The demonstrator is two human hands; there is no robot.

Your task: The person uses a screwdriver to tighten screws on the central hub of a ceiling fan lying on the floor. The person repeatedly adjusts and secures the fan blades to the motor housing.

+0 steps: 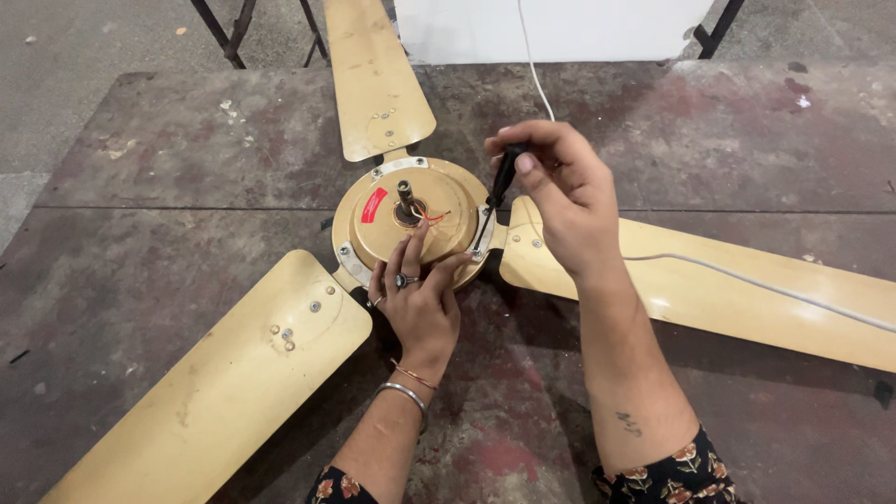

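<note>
A tan ceiling fan lies flat on a worn dark table (168,159), with its round motor housing (383,229) in the middle and three blades spreading out. My left hand (420,294) rests on the near rim of the housing, fingers spread on it. My right hand (560,187) grips the black handle of a screwdriver (495,196), held upright. Its tip meets a screw on the metal bracket joining the right blade (747,289) to the housing. Red wires show at the central shaft (408,196).
One blade (373,75) points away from me, another (224,383) lies at the near left. A white cable (765,285) crosses the right blade. A white panel (551,28) and dark metal legs (229,33) stand beyond the table's far edge.
</note>
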